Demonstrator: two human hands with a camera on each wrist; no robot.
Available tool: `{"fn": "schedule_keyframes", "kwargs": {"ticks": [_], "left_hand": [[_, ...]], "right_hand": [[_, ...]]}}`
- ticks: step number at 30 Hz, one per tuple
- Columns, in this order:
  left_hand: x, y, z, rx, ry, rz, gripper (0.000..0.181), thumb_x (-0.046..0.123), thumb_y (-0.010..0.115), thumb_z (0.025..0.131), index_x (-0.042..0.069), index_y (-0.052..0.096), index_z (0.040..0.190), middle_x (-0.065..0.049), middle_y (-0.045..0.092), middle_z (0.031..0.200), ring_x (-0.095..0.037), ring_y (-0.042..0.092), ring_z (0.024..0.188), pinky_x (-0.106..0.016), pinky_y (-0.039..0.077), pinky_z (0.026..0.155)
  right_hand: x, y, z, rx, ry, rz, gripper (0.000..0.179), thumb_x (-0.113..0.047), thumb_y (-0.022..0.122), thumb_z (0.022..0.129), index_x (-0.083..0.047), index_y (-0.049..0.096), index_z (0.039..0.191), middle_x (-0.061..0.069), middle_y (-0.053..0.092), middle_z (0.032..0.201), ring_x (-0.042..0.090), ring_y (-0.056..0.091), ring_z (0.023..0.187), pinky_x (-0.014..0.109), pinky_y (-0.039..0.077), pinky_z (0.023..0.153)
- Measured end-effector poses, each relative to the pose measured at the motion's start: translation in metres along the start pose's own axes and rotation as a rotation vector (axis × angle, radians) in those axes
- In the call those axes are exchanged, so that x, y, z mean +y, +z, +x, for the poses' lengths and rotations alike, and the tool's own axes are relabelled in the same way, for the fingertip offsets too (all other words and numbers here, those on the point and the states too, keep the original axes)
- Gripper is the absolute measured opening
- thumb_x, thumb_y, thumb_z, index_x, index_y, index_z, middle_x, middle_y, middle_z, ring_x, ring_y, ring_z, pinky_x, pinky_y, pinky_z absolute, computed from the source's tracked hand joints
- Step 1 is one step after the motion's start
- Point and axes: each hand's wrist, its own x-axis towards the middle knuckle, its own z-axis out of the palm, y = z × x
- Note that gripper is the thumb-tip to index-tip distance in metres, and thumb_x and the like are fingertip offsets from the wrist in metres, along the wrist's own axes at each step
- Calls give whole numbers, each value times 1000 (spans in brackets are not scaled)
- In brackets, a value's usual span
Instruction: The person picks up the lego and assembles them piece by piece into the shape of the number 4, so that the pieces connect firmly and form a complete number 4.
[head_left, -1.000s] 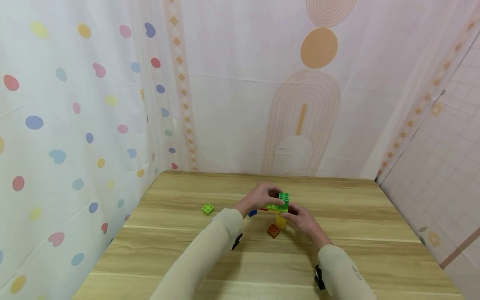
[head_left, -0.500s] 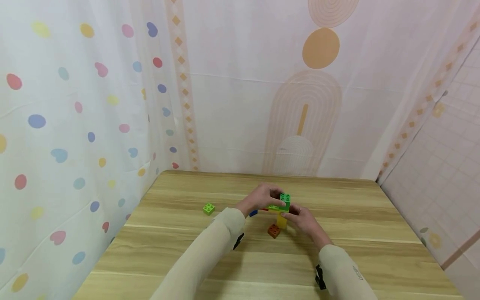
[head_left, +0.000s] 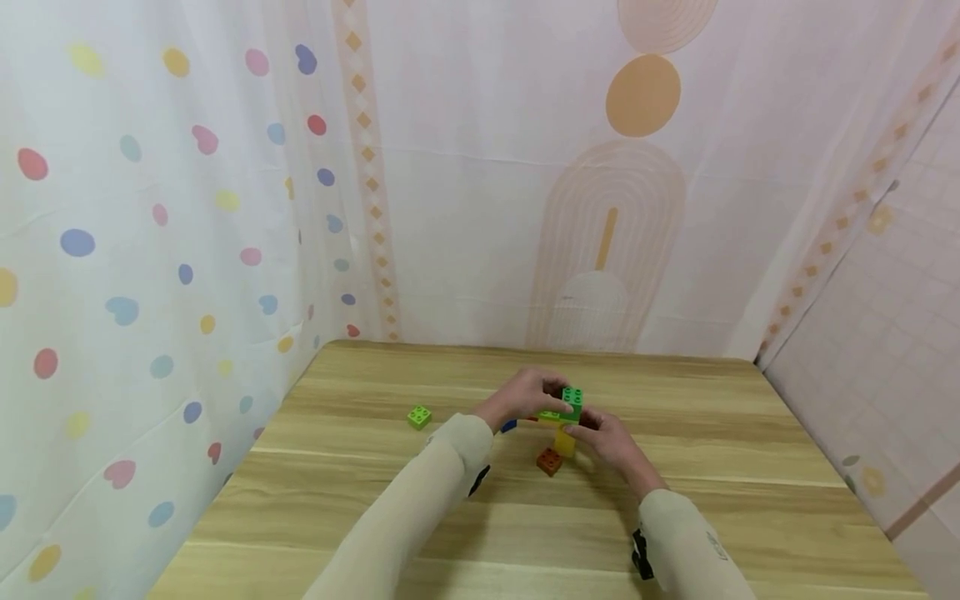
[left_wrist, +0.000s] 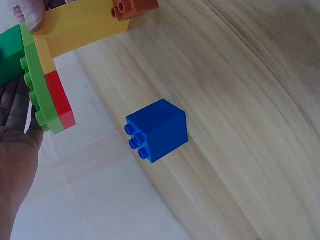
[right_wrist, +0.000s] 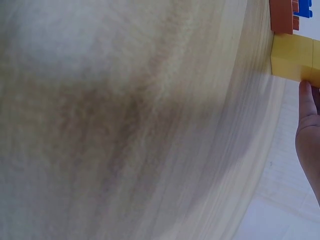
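A toy brick build stands on the table, with a yellow brick column (head_left: 566, 442) at its base. Over the column lies a long light green brick (left_wrist: 44, 92), a red brick (left_wrist: 61, 102) under its overhanging end. On top sits a dark green brick (head_left: 572, 402), which my left hand (head_left: 527, 394) grips with the thumb in front and fingers behind. My right hand (head_left: 613, 442) pinches the column's upper part from the right, its thumb (right_wrist: 305, 97) against the yellow side. Part of the long brick is hidden behind my left hand in the head view.
Close in front of the column is a brown-orange brick (head_left: 549, 461). A blue brick (left_wrist: 159, 131) lies left of it, partly covered by my left wrist in the head view. Further left is a loose light green brick (head_left: 419, 417). A patterned curtain (head_left: 465, 208) hangs behind the table.
Both hands keep their places on the build. The whole head view has shifted very slightly.
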Motion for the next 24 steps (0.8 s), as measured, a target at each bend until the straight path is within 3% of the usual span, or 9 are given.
{"fn": "schedule_keyframes", "kwargs": {"ticks": [10, 24], "left_hand": [[-2, 1, -4, 11, 11, 10, 26, 26, 76, 89, 15, 73, 113, 4, 66, 92, -10, 58, 76, -28, 52, 59], [-4, 2, -5, 21, 14, 32, 29, 28, 77, 89, 17, 72, 115, 4, 64, 90, -10, 54, 73, -26, 49, 57]], "right_hand": [[-2, 0, 0, 7, -8, -31, 40, -30, 68, 96, -12, 64, 131, 7, 64, 127, 27, 56, 120, 51, 43, 101], [-3, 0, -2, 1, -49, -32, 42, -27, 66, 97, -8, 61, 135, 12, 60, 133, 30, 54, 123, 50, 44, 101]]}}
